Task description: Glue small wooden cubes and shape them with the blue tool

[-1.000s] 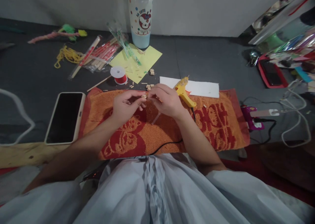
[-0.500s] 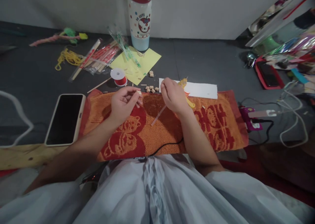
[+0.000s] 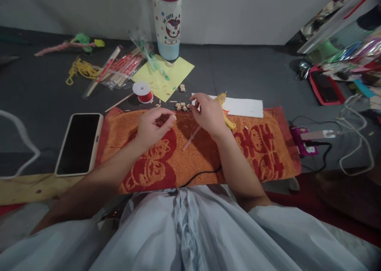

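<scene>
My left hand [image 3: 153,126] hovers over the orange and red towel [image 3: 268,148], thumb and fingers pinched on a tiny wooden piece [image 3: 172,116]. My right hand [image 3: 210,114] sits beside it, fingers curled, reaching toward several small wooden bits [image 3: 181,105] at the towel's far edge. A thin pale stick [image 3: 192,138] runs from under the right hand down onto the towel; whether the hand grips it I cannot tell. The yellow glue gun [image 3: 224,104] lies just right of that hand, partly hidden by it.
A phone [image 3: 79,142] lies left of the towel. Behind are a red thread spool [image 3: 143,91], yellow paper [image 3: 166,75], packs of sticks [image 3: 119,68], a white bottle [image 3: 169,22] and a white sheet [image 3: 244,107]. Cables and a purple charger [image 3: 303,142] lie at right.
My hands came apart from working together. The right hand moved up toward the small wooden bits at the towel's edge, while the left stayed, still pinching its tiny piece.
</scene>
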A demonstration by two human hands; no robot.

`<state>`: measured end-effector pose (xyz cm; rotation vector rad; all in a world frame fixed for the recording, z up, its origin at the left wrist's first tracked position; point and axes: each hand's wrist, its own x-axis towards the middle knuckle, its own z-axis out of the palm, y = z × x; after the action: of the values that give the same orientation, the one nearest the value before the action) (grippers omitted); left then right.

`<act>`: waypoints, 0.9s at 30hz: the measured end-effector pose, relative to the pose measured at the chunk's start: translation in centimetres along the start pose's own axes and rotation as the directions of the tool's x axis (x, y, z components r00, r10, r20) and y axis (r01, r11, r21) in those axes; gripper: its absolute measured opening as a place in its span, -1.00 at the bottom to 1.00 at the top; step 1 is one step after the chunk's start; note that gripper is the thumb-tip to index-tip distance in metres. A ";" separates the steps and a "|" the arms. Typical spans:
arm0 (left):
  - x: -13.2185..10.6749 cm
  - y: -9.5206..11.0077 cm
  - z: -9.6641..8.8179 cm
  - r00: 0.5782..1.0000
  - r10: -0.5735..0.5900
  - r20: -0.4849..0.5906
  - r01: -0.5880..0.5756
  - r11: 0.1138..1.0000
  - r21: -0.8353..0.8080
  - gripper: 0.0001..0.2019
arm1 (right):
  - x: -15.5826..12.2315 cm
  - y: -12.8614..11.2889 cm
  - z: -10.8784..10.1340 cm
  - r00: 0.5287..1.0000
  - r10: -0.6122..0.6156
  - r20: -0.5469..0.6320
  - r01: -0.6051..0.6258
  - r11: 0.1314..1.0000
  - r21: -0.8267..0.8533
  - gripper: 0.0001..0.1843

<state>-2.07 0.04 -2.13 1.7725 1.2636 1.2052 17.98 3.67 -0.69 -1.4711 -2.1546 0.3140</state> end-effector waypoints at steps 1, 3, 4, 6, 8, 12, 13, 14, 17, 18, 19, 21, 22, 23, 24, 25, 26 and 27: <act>0.0 0.1 -0.1 0.998 0.055 0.025 -0.057 0.995 0.077 -0.84 | 0.0 -0.1 -0.1 1.000 0.001 0.002 -0.001 1.000 -0.005 -0.82; 0.1 0.1 -0.3 0.985 0.145 0.098 -0.162 0.967 0.195 -0.87 | 0.0 -0.3 -0.2 1.000 0.000 0.015 0.000 1.000 -0.023 -0.84; 0.1 0.1 -0.3 0.975 0.171 0.145 -0.202 0.951 0.233 -0.88 | 0.0 -0.3 -0.2 1.000 -0.001 0.026 0.002 0.999 -0.033 -0.84; 0.2 -0.2 -0.2 0.952 0.201 0.232 -0.265 0.920 0.289 -0.86 | 0.0 -0.4 -0.3 0.999 -0.002 0.050 0.004 0.999 -0.047 -0.84; 0.3 -0.6 -0.1 0.928 0.217 0.304 -0.319 0.885 0.341 -0.84 | 0.0 -0.5 -0.3 0.997 0.004 0.073 0.000 0.999 -0.051 -0.83; 0.4 -1.2 -0.1 0.909 0.207 0.361 -0.358 0.831 0.426 -0.82 | 0.0 -0.5 -0.3 0.995 0.018 0.098 -0.012 0.998 -0.057 -0.82; 0.4 -1.2 -0.1 0.910 0.201 0.363 -0.357 0.825 0.438 -0.82 | 0.0 -0.5 -0.3 0.995 0.017 0.098 -0.011 0.998 -0.059 -0.82; 0.4 -1.3 -0.1 0.910 0.197 0.364 -0.356 0.821 0.446 -0.82 | 0.0 -0.6 -0.3 0.995 0.014 0.097 -0.008 0.998 -0.059 -0.82; 0.4 -1.3 -0.2 0.908 0.192 0.372 -0.358 0.816 0.453 -0.82 | 0.0 -0.6 -0.3 0.995 0.005 0.098 0.000 0.999 -0.053 -0.81; 0.4 -1.3 -0.2 0.909 0.190 0.372 -0.357 0.816 0.455 -0.81 | 0.0 -0.7 -0.3 0.995 0.004 0.101 0.001 0.999 -0.049 -0.81; 0.4 -1.3 -0.2 0.910 0.187 0.370 -0.353 0.818 0.454 -0.81 | 0.0 -0.8 -0.4 0.995 0.004 0.104 0.000 0.999 -0.044 -0.81; 0.5 -1.4 -0.2 0.913 0.182 0.364 -0.343 0.826 0.447 -0.80 | -0.1 -0.9 -0.5 0.994 0.003 0.113 0.000 1.000 -0.026 -0.81; 0.5 -1.4 -0.1 0.916 0.181 0.357 -0.337 0.830 0.443 -0.79 | -0.1 -1.0 -0.6 0.993 0.002 0.117 0.000 1.000 -0.016 -0.81; 0.5 -1.4 -0.1 0.920 0.185 0.347 -0.334 0.833 0.440 -0.79 | -0.1 -1.1 -0.6 0.993 0.002 0.121 -0.001 1.000 -0.009 -0.81; 0.5 -1.3 -0.1 0.923 0.193 0.333 -0.332 0.835 0.438 -0.78 | -0.1 -1.2 -0.6 0.992 0.003 0.125 -0.002 1.000 -0.006 -0.81; 0.5 -1.3 -0.1 0.927 0.204 0.315 -0.332 0.837 0.436 -0.78 | -0.1 -1.3 -0.7 0.991 0.003 0.131 -0.002 1.000 -0.008 -0.80; 0.5 -1.2 -0.2 0.931 0.218 0.294 -0.332 0.839 0.431 -0.78 | 0.0 -1.3 -0.7 0.990 0.003 0.139 -0.001 1.000 -0.015 -0.80; 0.5 -1.1 -0.2 0.934 0.231 0.274 -0.333 0.843 0.423 -0.78 | 0.0 -1.4 -0.7 0.989 0.004 0.151 0.000 1.000 -0.026 -0.79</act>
<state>-2.55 0.84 -2.85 2.4424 1.2626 0.8684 17.24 3.05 0.49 -1.5070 -2.2835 0.4115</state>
